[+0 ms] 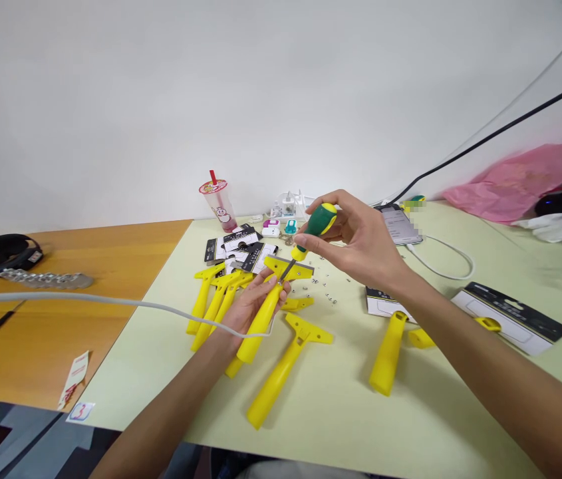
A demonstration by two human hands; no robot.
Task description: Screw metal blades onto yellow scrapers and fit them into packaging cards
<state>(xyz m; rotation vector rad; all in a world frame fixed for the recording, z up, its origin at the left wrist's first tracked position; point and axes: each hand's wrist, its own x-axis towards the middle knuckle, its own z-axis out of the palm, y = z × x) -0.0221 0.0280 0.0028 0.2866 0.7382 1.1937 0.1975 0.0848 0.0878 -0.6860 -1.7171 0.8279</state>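
My left hand (255,299) is closed around a yellow scraper (263,326), its wide head tilted up and away from me. In my right hand (355,236) is a screwdriver (321,219) with a green and yellow handle, pinched by the fingers. Its shaft slants down to the neck of the scraper, where the tip meets the joint below the head. Several more yellow scrapers (205,303) lie left of my left hand. Another scraper (281,372) rests nearer to me. Small screws or nuts (328,296) are scattered behind the hands.
Black and white packaging cards (261,256) lie behind the scrapers, and another card (510,316) lies right. A yellow handle (389,352) sits under my right forearm. A plastic cup (221,206), a phone (400,225) and a pink bag (515,183) stand along the wall. A grey cable (161,306) crosses in front.
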